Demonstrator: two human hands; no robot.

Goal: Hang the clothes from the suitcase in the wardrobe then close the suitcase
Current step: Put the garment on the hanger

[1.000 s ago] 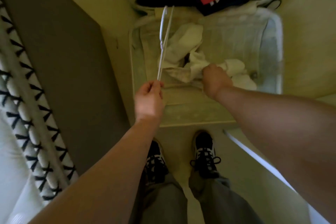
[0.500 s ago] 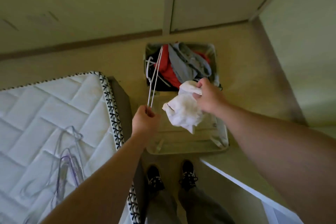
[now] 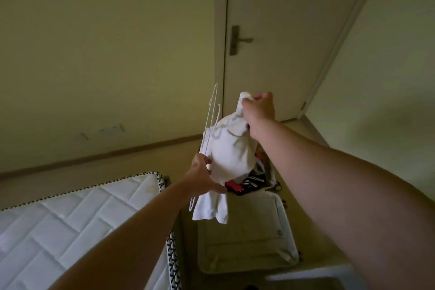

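Note:
My right hand (image 3: 260, 108) grips the top of a crumpled white garment (image 3: 227, 160), which hangs in the air in front of me. My left hand (image 3: 200, 178) holds a thin white wire hanger (image 3: 211, 113) upright beside the garment, its fingers touching the cloth's lower part. Below both hands the pale suitcase (image 3: 249, 238) lies open on the floor. Red, black and white clothes (image 3: 244, 183) show in its far half, partly hidden by the garment.
A white quilted mattress (image 3: 70, 219) with black-patterned trim lies on the left, close to the suitcase. A closed door with a lever handle (image 3: 237, 40) stands ahead. A white edge (image 3: 306, 275) sits at lower right.
Both hands have risen from the suitcase, the right lifting the white garment high and the left bringing the hanger against it. My view has tilted up from the floor toward the door.

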